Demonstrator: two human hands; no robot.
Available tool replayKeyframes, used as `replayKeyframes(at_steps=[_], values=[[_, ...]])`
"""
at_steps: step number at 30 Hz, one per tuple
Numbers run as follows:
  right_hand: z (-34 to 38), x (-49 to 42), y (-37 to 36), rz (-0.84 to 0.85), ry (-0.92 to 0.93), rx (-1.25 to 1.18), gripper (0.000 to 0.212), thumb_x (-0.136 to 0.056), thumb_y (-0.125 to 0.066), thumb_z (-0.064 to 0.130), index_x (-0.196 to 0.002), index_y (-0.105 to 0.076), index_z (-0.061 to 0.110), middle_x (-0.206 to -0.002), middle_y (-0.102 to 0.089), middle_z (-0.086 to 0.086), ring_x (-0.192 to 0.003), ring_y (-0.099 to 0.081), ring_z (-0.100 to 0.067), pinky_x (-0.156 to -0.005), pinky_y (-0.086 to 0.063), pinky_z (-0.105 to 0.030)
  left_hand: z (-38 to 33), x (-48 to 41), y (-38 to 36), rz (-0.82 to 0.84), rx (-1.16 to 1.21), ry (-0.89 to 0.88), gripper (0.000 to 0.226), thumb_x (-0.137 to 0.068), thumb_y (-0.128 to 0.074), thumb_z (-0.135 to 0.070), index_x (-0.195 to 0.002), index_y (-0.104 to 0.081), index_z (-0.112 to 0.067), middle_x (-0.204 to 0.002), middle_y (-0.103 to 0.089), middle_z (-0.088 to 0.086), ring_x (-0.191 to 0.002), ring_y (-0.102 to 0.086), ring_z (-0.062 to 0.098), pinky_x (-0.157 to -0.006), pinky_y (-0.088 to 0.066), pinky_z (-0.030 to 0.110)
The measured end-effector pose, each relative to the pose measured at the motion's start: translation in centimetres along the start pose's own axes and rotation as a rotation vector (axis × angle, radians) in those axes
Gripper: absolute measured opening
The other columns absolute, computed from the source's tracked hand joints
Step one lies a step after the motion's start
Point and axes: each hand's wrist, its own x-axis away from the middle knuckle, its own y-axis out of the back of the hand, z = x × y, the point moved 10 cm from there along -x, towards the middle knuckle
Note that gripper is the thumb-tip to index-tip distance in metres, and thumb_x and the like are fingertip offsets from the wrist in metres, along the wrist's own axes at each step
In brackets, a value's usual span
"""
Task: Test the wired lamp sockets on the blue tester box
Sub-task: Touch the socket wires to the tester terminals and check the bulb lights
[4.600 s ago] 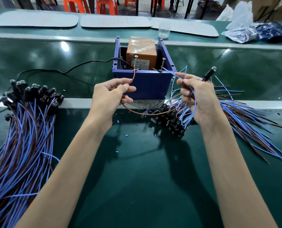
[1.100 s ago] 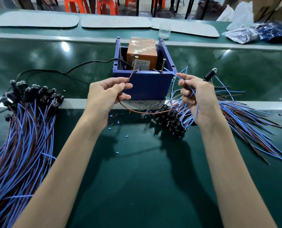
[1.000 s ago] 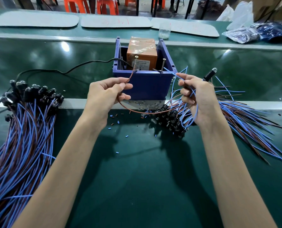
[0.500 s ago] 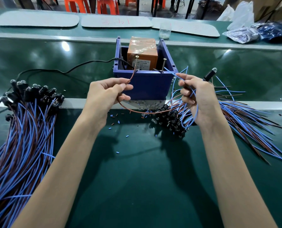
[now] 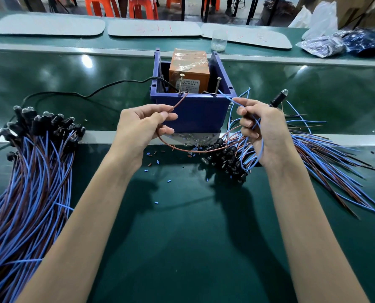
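While both bare hands hover over the dark green bench top (image 5: 182,237), the open-topped blue plastic tester box (image 5: 193,112) stands just beyond them on the glossy green conveyor strip, holding an orange block wrapped in clear film (image 5: 190,68) and two upright metal screws (image 5: 180,84) at its near rim. The left hand (image 5: 138,130) pinches a thin brown wire (image 5: 179,103) between thumb and forefinger, its free end reaching up to the foot of the left screw; whether it touches cannot be told. The right hand (image 5: 263,132) is closed around a black lamp socket with a clear bulb tip (image 5: 278,98) that sticks out past the knuckles, and its fingertips pinch a thin blue wire (image 5: 226,97) whose end points toward the right screw. From the left hand the brown wire sags in a loop in front of the box, across to a loose heap of black sockets with blue and brown leads (image 5: 228,158) that lies under and beside the right hand and fans out to the right. A second, larger bundle of wired sockets (image 5: 29,167) lies well apart at the left edge. A black power cable (image 5: 90,92) snakes from the box to the left. Small blue and brown scraps of insulation (image 5: 158,161) dot the bench between the hands. Behind the box sit a small clear jar (image 5: 219,41), grey mats (image 5: 44,25) and plastic bags (image 5: 326,43).
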Motion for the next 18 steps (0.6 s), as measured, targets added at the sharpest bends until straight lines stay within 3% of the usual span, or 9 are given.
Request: replayKeyframes(at_steps=[8,11,13,15,18], values=[[0.3,0.7,-1.6,0.087,0.022,0.065,0.033,-0.093,-0.034,-0.003,-0.088,-0.065,0.006,-0.063,-0.051,0.003,-0.046,-0.036,-0.003,-0.039,-0.014,-0.015,-0.6,0.6,-0.7,-0.038,0.039,-0.023,0.021,-0.092,-0.053,-0.003,-0.088,-0.068,-0.018,-0.073,-0.073,-0.008,-0.046,-0.052,0.002,-0.053,-0.043,0.013],[-0.1,1.3,-3.4,0.186,0.004,0.087,0.033,-0.098,-0.036,0.012,-0.090,-0.068,0.010,-0.069,-0.059,0.003,-0.054,-0.045,-0.005,-0.048,-0.024,-0.018,-1.8,1.6,-1.2,-0.102,0.156,-0.098,0.015,-0.092,-0.053,-0.006,-0.096,-0.058,-0.019,-0.067,-0.066,-0.008,-0.043,-0.043,0.004,-0.047,-0.038,0.013],[-0.8,1.7,-4.6,0.268,-0.033,0.175,0.040,-0.101,-0.033,0.029,-0.091,-0.069,0.017,-0.078,-0.063,0.004,-0.066,-0.050,-0.007,-0.063,-0.035,-0.024,-3.0,2.4,-2.3,-0.049,0.087,-0.173,0.015,-0.090,-0.057,-0.015,-0.101,-0.055,-0.024,-0.073,-0.064,-0.005,-0.047,-0.045,0.003,-0.047,-0.036,0.011],[-1.4,1.8,-5.3,0.300,-0.040,0.359,0.048,-0.102,-0.025,0.040,-0.089,-0.069,0.024,-0.082,-0.059,0.005,-0.074,-0.046,-0.009,-0.076,-0.033,-0.032,-3.6,3.0,-3.7,0.052,-0.070,-0.209,0.019,-0.082,-0.060,-0.029,-0.101,-0.058,-0.028,-0.076,-0.063,-0.006,-0.058,-0.054,0.005,-0.055,-0.041,0.014],[-2.2,2.0,-5.7,0.279,-0.070,0.447,0.053,-0.103,-0.029,0.041,-0.073,-0.069,0.022,-0.071,-0.045,0.002,-0.061,-0.039,-0.009,-0.072,-0.033,-0.029,-3.8,3.5,-5.2,0.207,-0.260,-0.200,0.022,-0.077,-0.058,-0.038,-0.092,-0.066,-0.025,-0.077,-0.065,-0.010,-0.071,-0.058,0.006,-0.067,-0.045,0.017]])
